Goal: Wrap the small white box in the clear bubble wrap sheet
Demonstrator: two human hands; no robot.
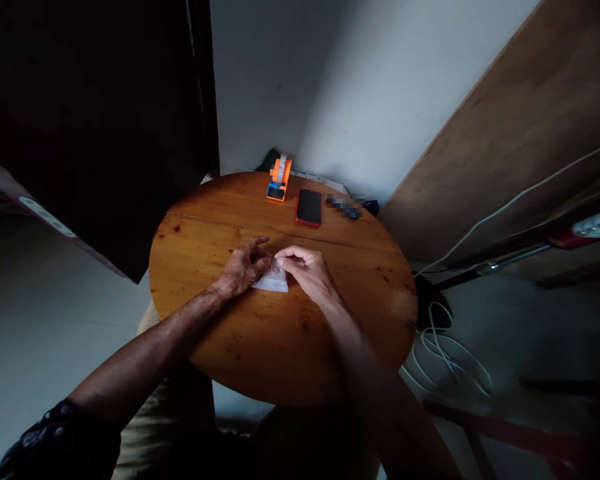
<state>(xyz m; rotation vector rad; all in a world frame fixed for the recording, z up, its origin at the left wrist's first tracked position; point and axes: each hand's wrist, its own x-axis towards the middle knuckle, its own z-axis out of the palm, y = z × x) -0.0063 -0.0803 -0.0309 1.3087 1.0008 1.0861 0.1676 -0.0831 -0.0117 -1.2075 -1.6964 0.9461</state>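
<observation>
A small whitish packet (271, 285), possibly a clear plastic bag with a faint reddish mark, lies on the round wooden table (250, 333) between my hands. My left hand (244, 268) rests at its left side, thumb pressed onto it and one finger stretched forward. On the other side, my right hand (307, 270) pinches the packet's upper part between thumb and index finger. The fingers partly cover the packet's upper edge, so what is inside is hard to make out.
Toward the table's far edge stand an orange tape dispenser (279, 179) and a phone in a red case (309, 207). A pixelated dark object (345, 206) lies right of the phone. White cable (450, 360) loops on the floor at right. A pale wall (290, 87) rises behind.
</observation>
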